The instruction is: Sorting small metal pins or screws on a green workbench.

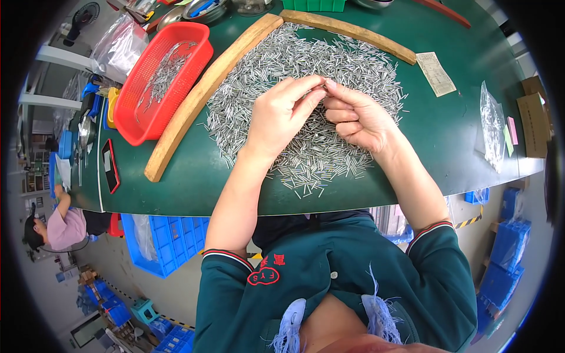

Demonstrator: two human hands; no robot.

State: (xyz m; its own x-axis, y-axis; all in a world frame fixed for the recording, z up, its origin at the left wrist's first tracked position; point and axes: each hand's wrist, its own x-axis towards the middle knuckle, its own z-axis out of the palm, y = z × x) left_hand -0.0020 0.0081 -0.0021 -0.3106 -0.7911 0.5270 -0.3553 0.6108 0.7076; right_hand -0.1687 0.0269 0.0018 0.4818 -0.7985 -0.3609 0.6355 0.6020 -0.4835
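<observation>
A broad heap of small silvery metal pins (265, 70) lies spread over the green table (176, 197). Above the middle of this heap my two hands meet at the fingertips. My left hand (283, 109) pinches with thumb and forefinger. Against it, my right hand (360, 117) is also pinched, its other fingers curled into the palm. Something tiny seems to sit between the fingertips, too small and covered to make out.
Two wooden bars (215, 97) border the heap at its left and back. Left of them stands a red perforated basket (203, 50) with some thin metal pieces inside. A red-edged phone (110, 166), a paper slip (435, 73) and a clear plastic bag (492, 126) lie on the table. Another person (66, 228) works at far left.
</observation>
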